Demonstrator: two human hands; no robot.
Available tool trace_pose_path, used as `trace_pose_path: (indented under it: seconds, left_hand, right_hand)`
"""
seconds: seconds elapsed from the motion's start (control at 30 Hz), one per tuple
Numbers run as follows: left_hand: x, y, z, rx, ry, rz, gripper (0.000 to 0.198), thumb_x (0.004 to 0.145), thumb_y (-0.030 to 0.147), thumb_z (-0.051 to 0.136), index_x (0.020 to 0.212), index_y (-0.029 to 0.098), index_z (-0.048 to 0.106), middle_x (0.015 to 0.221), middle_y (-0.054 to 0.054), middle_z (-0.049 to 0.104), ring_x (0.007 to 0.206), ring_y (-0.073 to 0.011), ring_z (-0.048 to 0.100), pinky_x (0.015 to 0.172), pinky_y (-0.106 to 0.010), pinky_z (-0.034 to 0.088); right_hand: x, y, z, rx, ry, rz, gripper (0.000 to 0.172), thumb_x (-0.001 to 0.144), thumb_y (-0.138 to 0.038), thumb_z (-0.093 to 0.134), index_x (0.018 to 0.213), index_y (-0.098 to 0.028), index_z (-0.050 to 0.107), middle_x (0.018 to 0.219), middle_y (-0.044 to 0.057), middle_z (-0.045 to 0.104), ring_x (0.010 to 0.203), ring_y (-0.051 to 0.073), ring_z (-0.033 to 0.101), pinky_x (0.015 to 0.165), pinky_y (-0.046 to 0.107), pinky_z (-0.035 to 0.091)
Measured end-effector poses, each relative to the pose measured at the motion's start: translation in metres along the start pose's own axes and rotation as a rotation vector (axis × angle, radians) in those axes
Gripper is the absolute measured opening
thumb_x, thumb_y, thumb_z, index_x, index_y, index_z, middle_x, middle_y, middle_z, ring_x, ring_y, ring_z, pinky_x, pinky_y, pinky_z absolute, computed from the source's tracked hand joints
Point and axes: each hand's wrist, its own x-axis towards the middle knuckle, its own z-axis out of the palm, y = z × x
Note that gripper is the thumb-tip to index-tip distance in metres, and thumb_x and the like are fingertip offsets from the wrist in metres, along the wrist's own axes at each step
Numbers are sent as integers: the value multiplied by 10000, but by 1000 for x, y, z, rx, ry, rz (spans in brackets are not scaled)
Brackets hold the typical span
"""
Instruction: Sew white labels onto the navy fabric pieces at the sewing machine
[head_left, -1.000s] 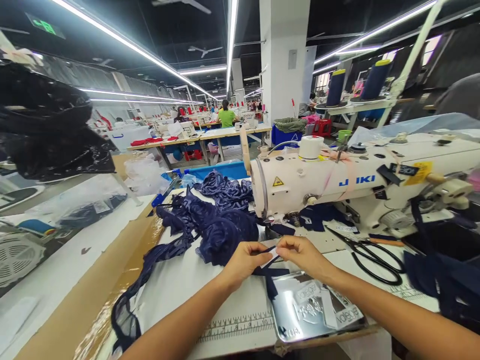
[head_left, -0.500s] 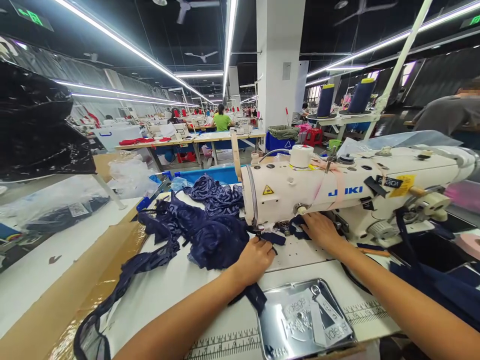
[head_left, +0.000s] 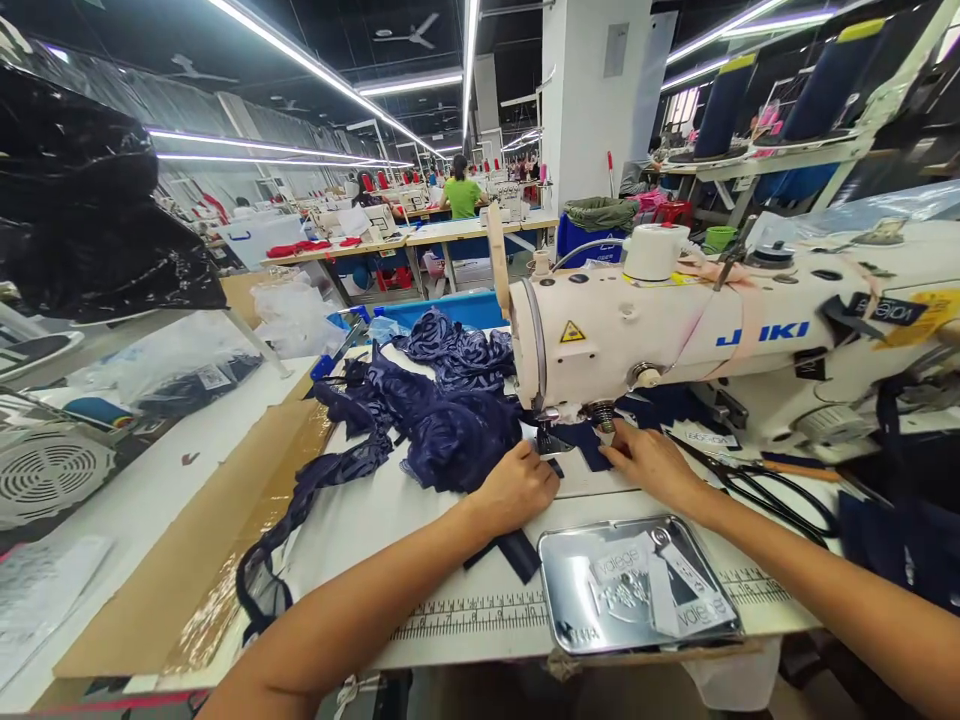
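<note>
In the head view, my left hand (head_left: 521, 485) is closed at the presser foot (head_left: 547, 437) of a white sewing machine (head_left: 592, 340). Its curled fingers grip the edge of a navy lace bra (head_left: 457, 440), whose cups lie on the table to the left. A dark strip (head_left: 517, 555) sticks out below that wrist. Just right of the needle area, my right hand (head_left: 652, 465) pinches a navy fabric strip (head_left: 589, 445) that lies flat on the machine bed. My fingers partly hide both held edges.
A metal tray (head_left: 637, 585) with labels and small parts sits at the front edge. Black scissors (head_left: 780, 490) lie right of my right hand. Cardboard (head_left: 202, 520) covers the left table edge; a black bag (head_left: 82, 200) hangs above. A person in green (head_left: 461, 195) sits far ahead.
My right hand has come out from under the machine arm toward me, and the navy strip now shows in its fingers. Scissors have come into sight. The view has tilted down and turned left.
</note>
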Motion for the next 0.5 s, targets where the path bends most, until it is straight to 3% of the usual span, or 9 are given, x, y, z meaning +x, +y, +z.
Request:
trace_pose_path:
  seconds: [0.17, 0.27, 0.4, 0.5]
  left_hand:
    - [-7, 0, -2, 18, 20, -3, 193, 841, 61, 427, 702, 101, 555, 624, -49, 587, 563, -152, 510, 583, -314, 270]
    - [-7, 0, -3, 18, 9, -6, 178, 838, 79, 451, 695, 102, 554, 615, -43, 589, 562, -151, 515, 583, -311, 274]
    - [-7, 0, -3, 10, 6, -9, 161, 833, 98, 475, 692, 104, 552, 624, -41, 597, 563, -152, 523, 582, -310, 283]
    - [-8, 1, -2, 7, 25, -19, 147, 823, 88, 481, 693, 103, 548, 618, -37, 594, 555, -154, 526, 578, -309, 288]
  right_hand:
    - [-9, 10, -7, -140, -2, -489, 183, 869, -285, 432, 882, -186, 586, 888, 81, 612, 807, 211, 546, 699, 336, 381]
    - [-8, 10, -7, -233, 59, -614, 216, 892, -269, 416, 830, -171, 599, 883, 91, 601, 797, 203, 513, 695, 335, 366]
    - [-3, 0, -5, -393, 113, -780, 297, 888, -120, 363, 701, -160, 591, 798, 78, 604, 719, 182, 485, 706, 334, 354]
    - [-1, -14, 0, -481, 100, -780, 330, 865, -58, 334, 660, -160, 572, 761, 76, 599, 702, 184, 486, 702, 336, 349]
